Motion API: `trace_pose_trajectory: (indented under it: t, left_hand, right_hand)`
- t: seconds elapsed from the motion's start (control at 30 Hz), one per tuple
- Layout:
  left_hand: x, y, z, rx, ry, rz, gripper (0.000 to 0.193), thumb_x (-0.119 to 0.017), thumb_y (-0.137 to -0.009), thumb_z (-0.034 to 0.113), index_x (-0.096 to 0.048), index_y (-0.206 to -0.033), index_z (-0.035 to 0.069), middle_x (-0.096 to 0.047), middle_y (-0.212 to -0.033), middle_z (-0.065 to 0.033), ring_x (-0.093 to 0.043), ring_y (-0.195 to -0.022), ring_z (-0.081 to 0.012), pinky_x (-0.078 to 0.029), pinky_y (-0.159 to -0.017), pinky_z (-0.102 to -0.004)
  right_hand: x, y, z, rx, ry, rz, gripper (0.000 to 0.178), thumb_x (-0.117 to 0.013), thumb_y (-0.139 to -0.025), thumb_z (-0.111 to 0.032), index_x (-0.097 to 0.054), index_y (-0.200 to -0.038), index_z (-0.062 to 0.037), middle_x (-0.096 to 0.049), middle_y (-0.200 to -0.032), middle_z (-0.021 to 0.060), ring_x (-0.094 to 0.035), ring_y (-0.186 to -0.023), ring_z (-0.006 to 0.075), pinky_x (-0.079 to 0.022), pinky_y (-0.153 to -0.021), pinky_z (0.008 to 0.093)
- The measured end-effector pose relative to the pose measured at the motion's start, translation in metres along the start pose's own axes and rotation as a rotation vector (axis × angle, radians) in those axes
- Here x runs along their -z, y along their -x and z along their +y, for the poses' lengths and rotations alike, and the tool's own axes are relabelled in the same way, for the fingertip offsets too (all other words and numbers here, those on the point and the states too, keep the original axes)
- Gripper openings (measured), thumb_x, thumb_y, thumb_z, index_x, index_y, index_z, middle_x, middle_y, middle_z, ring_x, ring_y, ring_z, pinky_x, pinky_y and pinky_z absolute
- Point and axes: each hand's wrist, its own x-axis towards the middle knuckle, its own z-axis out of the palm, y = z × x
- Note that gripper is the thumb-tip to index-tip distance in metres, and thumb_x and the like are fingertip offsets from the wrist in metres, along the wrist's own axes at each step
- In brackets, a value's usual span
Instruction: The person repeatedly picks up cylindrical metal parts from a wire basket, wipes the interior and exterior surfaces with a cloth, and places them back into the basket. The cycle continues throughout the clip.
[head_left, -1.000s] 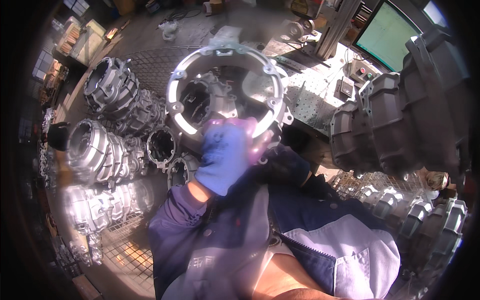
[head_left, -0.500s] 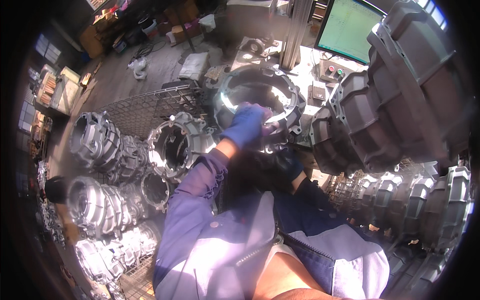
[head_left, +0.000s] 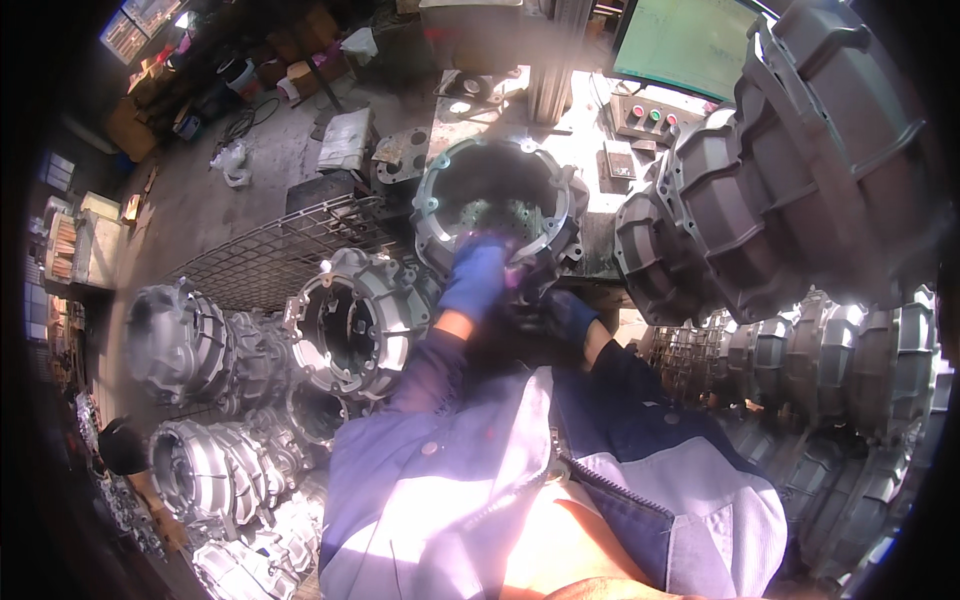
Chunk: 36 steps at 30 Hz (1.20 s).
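Note:
A round grey cast-metal housing [head_left: 432,228] stands mouth-up on the bench, with bolt lugs around its rim and its deep inside in shadow. My left hand [head_left: 476,277], in a blue glove, is at the near side of the rim; its fingers are blurred against the metal, so their grip does not show. Lower down and to the right, my right hand [head_left: 570,315], in a dark blue glove, is close to the near outer wall. Shadow hides its fingers and anything in them.
More cast housings [head_left: 350,325] lie at the left beside a wire mesh cage [head_left: 285,245]. Large housings [head_left: 740,190] are stacked close on the right. Behind the bench are a metal post [head_left: 552,75], a button box [head_left: 643,116] and a screen [head_left: 685,45].
My left hand has drawn back from over the housing's mouth to its near edge. The whole view has shifted a little, and the housing's inside shows more. My right hand stays low.

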Motion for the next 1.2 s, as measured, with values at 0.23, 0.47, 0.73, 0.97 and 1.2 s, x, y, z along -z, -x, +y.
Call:
trace_pose_trajectory:
  t: [0.23, 0.47, 0.73, 0.97, 1.2]
  left_hand:
    - [0.0, 0.001, -0.002, 0.09, 0.055, -0.041, 0.036, -0.078, -0.079, 0.043, -0.074, -0.101, 0.014, -0.071, -0.096, -0.0162, -0.067, -0.096, -0.0358, -0.048, -0.087, -0.0464]
    - [0.004, 0.005, -0.016, -0.009, 0.123, 0.099, 0.031, -0.08, -0.075, 0.041, -0.076, -0.09, 0.014, -0.072, -0.086, -0.017, -0.068, -0.083, -0.0377, -0.052, -0.077, -0.0467]
    - [0.007, 0.007, -0.004, 0.11, 0.005, 0.068, 0.036, -0.078, -0.079, 0.047, -0.076, -0.09, 0.012, -0.071, -0.087, -0.0186, -0.067, -0.088, -0.038, -0.049, -0.083, -0.0478]
    - [0.016, 0.006, 0.014, 0.143, -0.027, 0.02, 0.035, -0.076, -0.083, 0.046, -0.076, -0.091, 0.012, -0.072, -0.086, -0.0169, -0.068, -0.087, -0.0355, -0.048, -0.085, -0.0452]
    - [0.003, 0.003, 0.008, 0.195, 0.028, 0.039, 0.029, -0.074, -0.086, 0.038, -0.076, -0.096, 0.011, -0.073, -0.087, -0.0158, -0.069, -0.086, -0.0336, -0.05, -0.082, -0.0426]
  right_hand:
    - [0.02, -0.029, 0.018, 0.048, -0.065, 0.146, 0.037, -0.069, -0.092, -0.004, -0.061, -0.128, -0.0002, -0.066, -0.122, 0.0138, -0.07, -0.102, 0.026, -0.061, -0.09, 0.0387]
    - [0.051, -0.062, 0.056, 0.286, 0.506, 0.025, 0.045, -0.076, -0.087, -0.005, -0.061, -0.13, -0.0035, -0.066, -0.12, 0.0099, -0.068, -0.106, 0.0248, -0.06, -0.086, 0.0361]
    - [0.035, -0.052, 0.028, 0.041, 0.142, 0.142, 0.026, -0.065, -0.096, -0.012, -0.062, -0.121, -0.0052, -0.066, -0.099, 0.0105, -0.068, -0.087, 0.0245, -0.057, -0.071, 0.0372]
    - [0.037, -0.048, 0.02, 0.001, 0.11, 0.114, 0.022, -0.06, -0.099, -0.015, -0.062, -0.119, -0.0061, -0.066, -0.09, 0.01, -0.068, -0.08, 0.0234, -0.056, -0.067, 0.037]
    - [0.036, -0.049, 0.011, -0.253, -0.193, 0.038, 0.02, -0.054, -0.102, -0.018, -0.063, -0.117, -0.0069, -0.065, -0.081, 0.0095, -0.067, -0.073, 0.0223, -0.055, -0.063, 0.0368]
